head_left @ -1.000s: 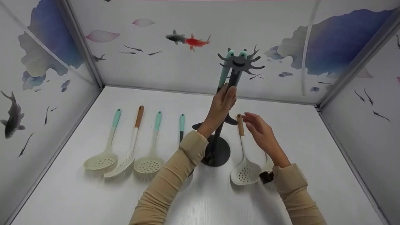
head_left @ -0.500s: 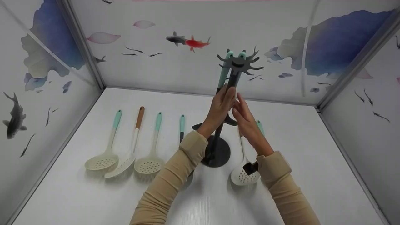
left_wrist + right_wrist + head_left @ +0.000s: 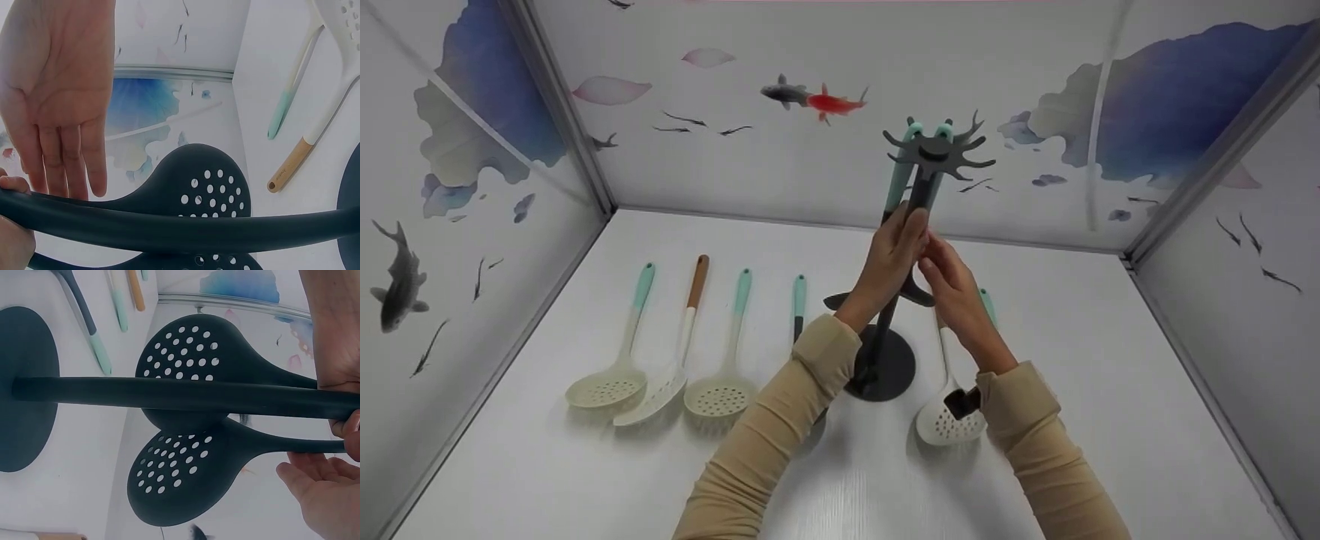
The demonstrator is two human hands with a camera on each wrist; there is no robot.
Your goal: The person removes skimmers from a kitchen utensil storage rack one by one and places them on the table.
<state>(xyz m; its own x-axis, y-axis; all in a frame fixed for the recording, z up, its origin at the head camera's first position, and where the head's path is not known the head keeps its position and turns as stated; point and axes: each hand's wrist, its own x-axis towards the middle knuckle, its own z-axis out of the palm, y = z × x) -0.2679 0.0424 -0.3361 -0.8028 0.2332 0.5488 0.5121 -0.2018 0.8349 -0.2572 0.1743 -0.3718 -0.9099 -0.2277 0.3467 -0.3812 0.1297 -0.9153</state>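
Observation:
A dark rack stand with a clawed top [image 3: 934,150] and a round base [image 3: 889,386] stands tilted on the table. My left hand [image 3: 889,259] grips its pole [image 3: 253,233] high up; whether it also holds handles there, I cannot tell. Two dark skimmers hang from the top by mint handles [image 3: 901,176]. In the right wrist view one skimmer [image 3: 239,349] is behind the pole, the other [image 3: 225,478] below it. My right hand [image 3: 960,296] is right beside the left one. Its straight fingers [image 3: 53,163] lie against a skimmer's handle, their tips hidden.
Left on the white table lie cream skimmers with a mint handle [image 3: 645,281], a wooden handle [image 3: 697,281] and another mint handle [image 3: 742,289]. A dark mint-handled utensil [image 3: 800,300] is partly behind my left sleeve. A wooden-handled skimmer [image 3: 930,427] lies right. Printed walls enclose the table.
My right hand has moved left, from beside the wooden-handled skimmer to the stand, and now touches a hanging skimmer's handle. My left hand and the stand have stayed in place.

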